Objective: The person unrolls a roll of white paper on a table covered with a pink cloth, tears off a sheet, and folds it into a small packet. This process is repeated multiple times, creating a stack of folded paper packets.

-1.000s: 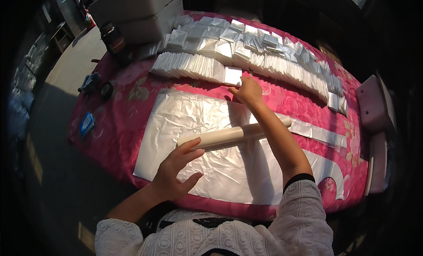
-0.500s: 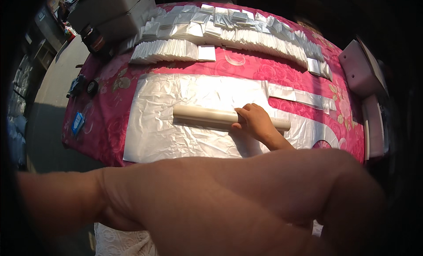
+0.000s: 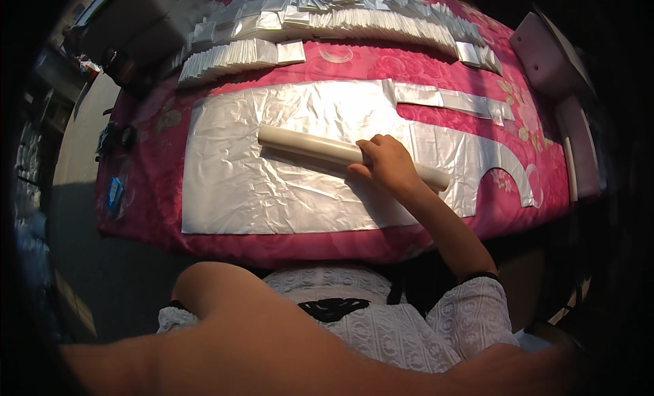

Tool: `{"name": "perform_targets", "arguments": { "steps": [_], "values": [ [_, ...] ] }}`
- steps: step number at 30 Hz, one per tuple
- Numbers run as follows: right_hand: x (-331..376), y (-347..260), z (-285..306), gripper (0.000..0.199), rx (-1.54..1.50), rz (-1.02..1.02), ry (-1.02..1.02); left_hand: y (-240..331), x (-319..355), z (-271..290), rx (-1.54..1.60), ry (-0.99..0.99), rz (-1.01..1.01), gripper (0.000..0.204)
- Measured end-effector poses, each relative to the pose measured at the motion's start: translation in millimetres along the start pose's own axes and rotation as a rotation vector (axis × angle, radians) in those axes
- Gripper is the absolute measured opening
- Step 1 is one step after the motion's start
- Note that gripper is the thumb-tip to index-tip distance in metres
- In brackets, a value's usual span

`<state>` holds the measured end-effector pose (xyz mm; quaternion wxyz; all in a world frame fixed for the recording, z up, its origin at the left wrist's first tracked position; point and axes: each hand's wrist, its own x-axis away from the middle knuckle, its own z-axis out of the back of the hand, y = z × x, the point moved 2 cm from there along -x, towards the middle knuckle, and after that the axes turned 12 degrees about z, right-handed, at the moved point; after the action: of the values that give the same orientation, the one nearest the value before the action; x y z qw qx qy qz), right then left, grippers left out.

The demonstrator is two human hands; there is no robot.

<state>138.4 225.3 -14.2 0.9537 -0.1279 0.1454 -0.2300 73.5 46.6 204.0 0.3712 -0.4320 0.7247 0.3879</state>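
The roll (image 3: 320,149) lies across the silver sheet (image 3: 272,185), right hand (image 3: 385,163) fingers clamped over it; pressing evenly should keep it straight.

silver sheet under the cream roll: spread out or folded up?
Spread flat. The silver sheet lies open on the pink floral tablecloth, lightly creased. The cream roll lies on it, under the right hand.

The right hand (image 3: 385,163) grips a cream roll (image 3: 320,149) lying on silver sheeting (image 3: 272,185) over a pink floral tablecloth (image 3: 146,185).
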Motion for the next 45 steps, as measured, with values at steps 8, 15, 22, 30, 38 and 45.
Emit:
{"name": "perform_targets", "arguments": {
  "steps": [8, 15, 22, 30, 38, 45],
  "values": [
    [17, -25, 12, 0.065, 0.058, -0.184, -0.169, 13, 63, 57, -0.062, 0.471, 0.181, 0.109],
    [37, -21, 0, 0.077, -0.004, -0.281, -0.177, 7, 167, 111, -0.663, 0.948, 0.881, 0.066],
    [20, 0, 10, 0.069, -0.05, -0.362, -0.103, -2, 192, 145, -1.822, 1.035, 0.943, 0.055],
    [74, 55, 15, 0.053, 0.026, -0.091, 0.072, -20, 194, 175, -2.117, 0.803, 1.166, 0.092],
    [229, 219, 77, 0.041, 0.33, -0.467, 0.238, -40, 176, 177, -2.145, 0.78, 1.211, 0.092],
    [281, 244, 99, 0.019, 0.435, -0.646, 0.544, -54, 155, 179, -2.112, 0.824, 1.36, 0.09]
  ]
}}
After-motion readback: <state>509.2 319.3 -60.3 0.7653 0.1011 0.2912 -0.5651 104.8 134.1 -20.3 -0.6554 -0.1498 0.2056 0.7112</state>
